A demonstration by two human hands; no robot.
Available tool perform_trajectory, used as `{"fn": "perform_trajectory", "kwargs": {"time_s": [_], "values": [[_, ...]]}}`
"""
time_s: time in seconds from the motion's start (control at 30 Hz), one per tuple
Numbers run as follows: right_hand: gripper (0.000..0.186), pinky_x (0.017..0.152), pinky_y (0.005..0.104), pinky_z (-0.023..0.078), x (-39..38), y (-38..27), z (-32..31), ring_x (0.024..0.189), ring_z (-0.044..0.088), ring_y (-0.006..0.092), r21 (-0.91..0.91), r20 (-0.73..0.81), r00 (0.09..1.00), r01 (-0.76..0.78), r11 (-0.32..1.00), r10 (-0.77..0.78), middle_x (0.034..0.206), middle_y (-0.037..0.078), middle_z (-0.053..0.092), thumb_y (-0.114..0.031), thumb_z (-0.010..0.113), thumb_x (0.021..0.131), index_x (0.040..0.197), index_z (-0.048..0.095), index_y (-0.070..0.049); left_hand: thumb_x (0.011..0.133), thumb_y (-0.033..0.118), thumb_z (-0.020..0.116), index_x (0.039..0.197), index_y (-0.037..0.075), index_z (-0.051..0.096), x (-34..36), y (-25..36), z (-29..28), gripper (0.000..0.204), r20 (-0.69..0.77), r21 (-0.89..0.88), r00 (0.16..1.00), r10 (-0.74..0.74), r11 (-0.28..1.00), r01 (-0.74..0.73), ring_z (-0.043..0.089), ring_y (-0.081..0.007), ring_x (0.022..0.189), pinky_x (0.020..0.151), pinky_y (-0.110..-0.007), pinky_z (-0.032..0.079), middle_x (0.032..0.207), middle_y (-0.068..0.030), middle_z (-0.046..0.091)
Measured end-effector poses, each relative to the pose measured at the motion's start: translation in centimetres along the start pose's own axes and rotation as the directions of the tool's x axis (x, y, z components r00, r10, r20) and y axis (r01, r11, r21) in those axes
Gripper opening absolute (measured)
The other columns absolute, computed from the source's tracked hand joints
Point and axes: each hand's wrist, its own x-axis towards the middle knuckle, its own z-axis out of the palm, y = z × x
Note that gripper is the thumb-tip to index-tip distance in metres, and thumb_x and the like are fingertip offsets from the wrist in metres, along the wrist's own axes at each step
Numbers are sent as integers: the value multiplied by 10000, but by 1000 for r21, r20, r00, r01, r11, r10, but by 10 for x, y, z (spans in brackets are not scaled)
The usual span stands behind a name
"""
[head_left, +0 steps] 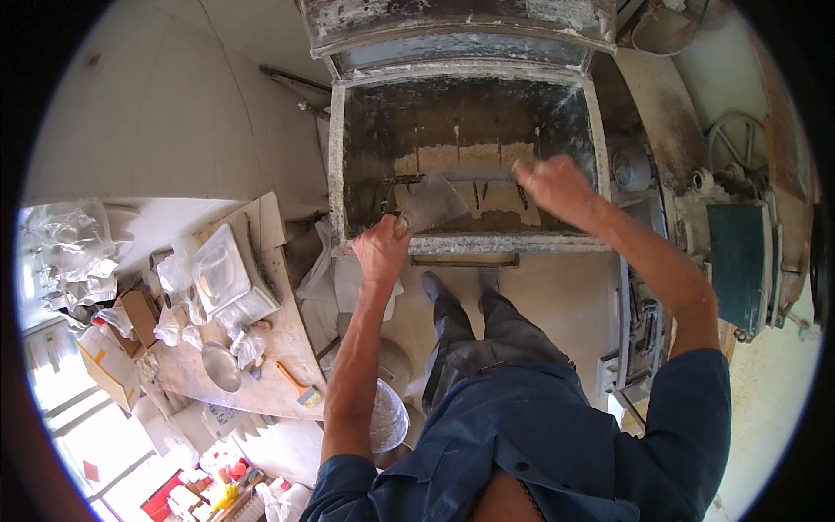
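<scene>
In front of me a metal mixing trough point(338, 157) stands with its lid point(461, 19) up. Its inner walls are dark and smeared with pale residue. Crumbly, pale yellow material point(452, 157) lies at the bottom, crossed by a mixing shaft with thin rods. My left hand point(380, 250) is closed round the handle of a wide-bladed scraper point(437, 205) at the near left rim, the blade reaching into the trough. My right hand point(557, 187) is over the trough's right half, fingers curled and blurred by motion. Something small and tan shows at its fingertips, too smeared to name.
On the left, a wooden table point(287, 348) bears a white plastic container point(233, 274), a metal bowl point(221, 365), a flat brush point(298, 384) and plastic bags. A plastic-lined bucket point(389, 416) stands beside my left arm. Machinery with a dark green panel point(738, 265) is at right.
</scene>
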Motion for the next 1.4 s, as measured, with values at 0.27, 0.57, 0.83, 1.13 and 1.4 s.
{"fn": "perform_trajectory", "kwargs": {"time_s": [0.27, 0.57, 0.83, 1.13, 1.4], "values": [[186, 503, 458, 526, -18, -6, 28, 626, 709, 282, 255, -219, 909, -299, 920, 356, 734, 130, 686, -90, 661, 973, 1148, 678, -27, 920, 183, 771, 813, 88, 601, 7, 2, 12, 222, 283, -636, 875, -392, 606, 477, 585, -252, 550, 515, -415, 440, 659, -89, 623], [494, 517, 400, 527, 7, -122, 63, 663, 720, 260, 267, -348, 937, 59, 962, 39, 920, 137, 702, -85, 708, 843, 1322, 623, -2, 1073, 203, 584, 896, 149, 538, -12, 59, 19, 190, 876, -440, 480, -42, -476, 761, 356, -96, 503, 471, -308, 315, 667, 33, 419], [319, 580, 502, 544, 16, -93, 55, 666, 697, 390, 461, -315, 880, -185, 868, 355, 837, 167, 715, -103, 700, 940, 1238, 633, -10, 1056, 128, 563, 843, 135, 502, -15, 64, -7, 221, 832, -523, 546, 99, -189, 831, 376, -77, 514, 434, -282, 266, 659, 39, 404], [191, 498, 493, 487, 21, -69, 26, 563, 641, 402, 577, -300, 817, -256, 775, 493, 629, 200, 597, -153, 655, 1025, 929, 617, 7, 1032, 131, 600, 866, 124, 538, -27, 66, -1, 177, 808, -588, 589, 3, 61, 807, 367, -54, 530, 452, -268, 285, 658, 61, 415], [114, 507, 433, 507, 22, -72, -13, 577, 669, 340, 417, -381, 860, -168, 893, 340, 692, 161, 638, -113, 666, 997, 1049, 633, -17, 966, 139, 633, 772, 123, 526, -18, 73, 7, 222, 776, -539, 597, -204, 278, 796, 440, -51, 516, 450, -268, 325, 640, 61, 486]]}}
